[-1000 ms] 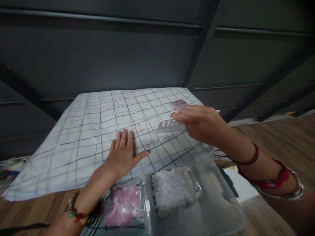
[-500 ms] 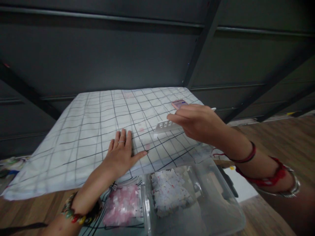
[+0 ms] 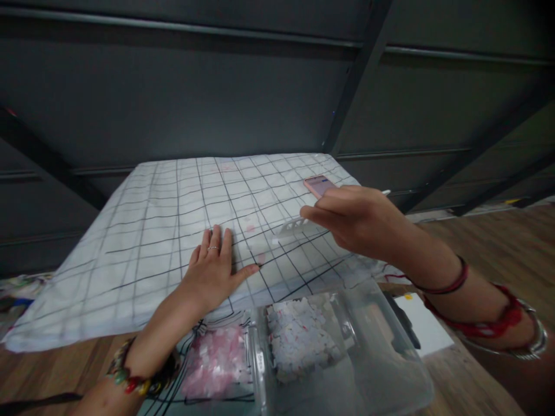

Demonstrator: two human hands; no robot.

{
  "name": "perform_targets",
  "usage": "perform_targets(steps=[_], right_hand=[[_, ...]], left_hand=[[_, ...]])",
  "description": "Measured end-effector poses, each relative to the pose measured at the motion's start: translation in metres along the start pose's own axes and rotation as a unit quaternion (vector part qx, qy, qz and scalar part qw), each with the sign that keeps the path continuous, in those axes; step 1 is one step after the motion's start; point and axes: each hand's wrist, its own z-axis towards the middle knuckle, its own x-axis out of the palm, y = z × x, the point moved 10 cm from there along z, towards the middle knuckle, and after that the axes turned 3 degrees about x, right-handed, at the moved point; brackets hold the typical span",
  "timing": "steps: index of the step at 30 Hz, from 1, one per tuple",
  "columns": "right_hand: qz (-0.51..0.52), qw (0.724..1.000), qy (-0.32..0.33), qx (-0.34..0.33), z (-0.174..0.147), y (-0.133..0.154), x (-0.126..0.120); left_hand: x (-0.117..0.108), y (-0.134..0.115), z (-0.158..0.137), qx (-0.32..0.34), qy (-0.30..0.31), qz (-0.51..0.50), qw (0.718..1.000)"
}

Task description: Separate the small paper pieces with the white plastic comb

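Note:
My left hand (image 3: 212,274) lies flat, fingers spread, on a white cloth with a dark grid pattern (image 3: 173,196). Small pink marks show on the cloth to the right of its fingers. In my right hand (image 3: 359,222) is a white slotted plastic tool (image 3: 290,228), its lower edge on or just over the cloth. My fingers cover its middle, and a thin white end pokes out behind the hand. Just beyond that hand a phone in a pink case (image 3: 318,185) rests on the cloth, partly hidden by the knuckles.
Nearest me stands a clear plastic box (image 3: 385,370) holding torn pale paper pieces (image 3: 299,335). Left of it is a bag of pink pieces (image 3: 217,361). A white sheet (image 3: 427,326) lies right of the box. A dark panelled wall (image 3: 195,92) rises behind the cloth.
My right hand has shifted slightly to the right, and the slotted tool's face looks tilted differently. My left hand has stayed in place.

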Motion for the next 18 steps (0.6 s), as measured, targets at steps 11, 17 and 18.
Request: perform_targets(steps=[11, 17, 18], right_hand=[[-0.063, 0.997, -0.039, -0.026, 0.007, 0.007, 0.005], [-0.097, 0.995, -0.029, -0.02, 0.014, 0.002, 0.012], [-0.096, 0.995, -0.027, -0.023, 0.014, 0.002, 0.012]], left_hand=[[-0.002, 0.001, 0.0, 0.011, -0.025, -0.018, 0.999], [-0.001, 0.003, 0.001, -0.001, -0.01, -0.016, 1.0], [-0.001, 0.004, 0.0, -0.002, -0.007, -0.014, 1.0]])
